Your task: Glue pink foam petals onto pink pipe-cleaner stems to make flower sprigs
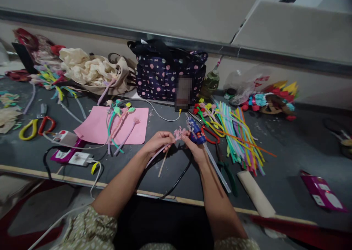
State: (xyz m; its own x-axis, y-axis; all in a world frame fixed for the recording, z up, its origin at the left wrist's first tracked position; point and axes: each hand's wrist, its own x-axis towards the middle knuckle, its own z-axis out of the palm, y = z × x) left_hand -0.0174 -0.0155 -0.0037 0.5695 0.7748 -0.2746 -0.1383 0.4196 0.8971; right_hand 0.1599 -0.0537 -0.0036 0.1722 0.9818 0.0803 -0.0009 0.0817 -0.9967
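Note:
My left hand [161,143] is closed around a pale lilac pipe-cleaner stem [156,156], whose lower end slopes down toward my left forearm. At the stem's top is a pink pipe-cleaner flower [180,132], pinched by the fingers of my right hand [191,143]. Just right of that hand lies a blue glue gun [195,129] with a long clear glue stick [217,167] out of its back. A thin wooden stick [163,164] rests on the table below my left hand.
Finished pipe-cleaner flowers [121,120] lie on a pink sheet [140,127] at left. Scissors [41,121] and a power strip [67,154] are farther left. A bundle of coloured pipe cleaners [239,132] and red-handled pliers [211,135] lie right. A dotted bag [156,76] stands behind.

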